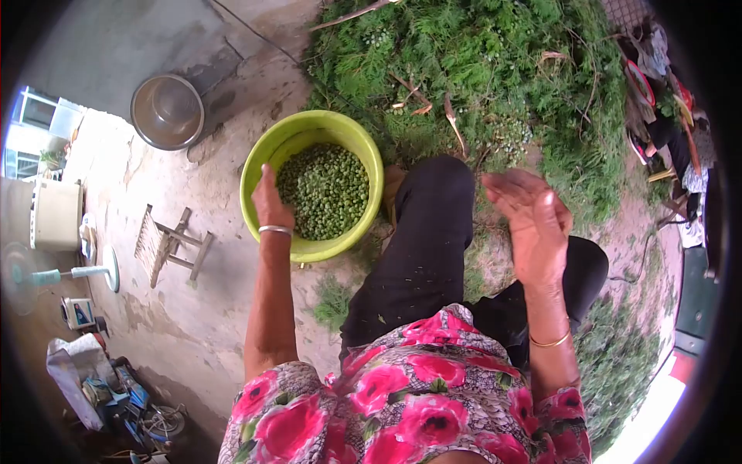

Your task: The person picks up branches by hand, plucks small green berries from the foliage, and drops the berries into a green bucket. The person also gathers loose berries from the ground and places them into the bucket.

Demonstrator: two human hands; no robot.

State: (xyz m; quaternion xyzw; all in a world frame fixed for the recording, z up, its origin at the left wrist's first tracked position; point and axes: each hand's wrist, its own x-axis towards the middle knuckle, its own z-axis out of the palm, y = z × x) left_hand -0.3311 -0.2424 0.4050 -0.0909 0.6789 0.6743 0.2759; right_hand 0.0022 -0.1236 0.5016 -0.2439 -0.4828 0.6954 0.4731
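A yellow-green bucket [313, 124] stands on the ground ahead of me, part filled with small round green cones [328, 193]. My left hand [270, 203], with a metal bangle at its wrist, is over the bucket's near left side. Its fingers stretch forward and the thumb points toward the cones; nothing shows in it. Above my knees on the right, my right hand [536, 220] is raised with the palm turned inward and the fingers extended, holding nothing. A thin gold-coloured bangle circles that forearm. Beyond my legs lies a large heap of cut evergreen branches [464, 69].
A metal basin [168, 112] sits at the upper left, and a low wooden stool [174, 240] lies on its side below it. Further left are a pedestal fan [73, 271] and household clutter [116, 394]. Assorted belongings [676, 108] line the right edge.
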